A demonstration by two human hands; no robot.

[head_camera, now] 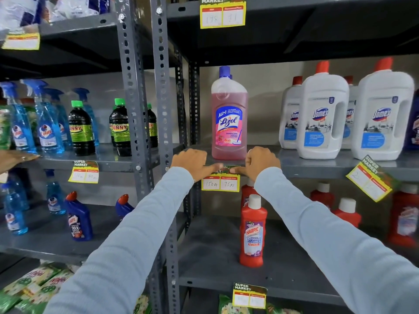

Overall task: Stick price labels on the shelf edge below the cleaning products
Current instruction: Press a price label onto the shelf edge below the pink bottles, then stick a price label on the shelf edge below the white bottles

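**Label pressed onto the shelf edge under the pink cleaner**

A person in pale blue sleeves works at a grey slotted-steel rack. The step in hand is fixing one label: a yellow paper price label with a dark printed header and two white handwritten price boxes (220, 182) hangs from the front edge of the grey metal shelf (317, 169), directly below a tall pink bottle of floor cleaner with a blue cap (229, 116) that stands near the shelf's front left corner.

The left hand (192, 163) lies knuckles-up over the shelf's front edge, fingers loosely curled, its thumb stretched flat along the label's dark header strip. The right hand (260, 163) mirrors it, fingers curled and the thumb pushing on the header from the other side. Neither hand grips anything; both press the strip against the edge, the thumb tips nearly meeting at the middle. The price boxes hang free below the edge and read level.

Further right along the same front edge, below the white jug-shaped cleaner bottles with red caps (322, 114), another yellow price label (370, 179) hangs badly tilted, one corner dropped.

The pressing looks nearly done. The next move probably calls for running the thumbs outward to seat the header's ends, then lifting both hands clear without dragging the paper. The tilted label to the right seems the likely candidate afterwards.
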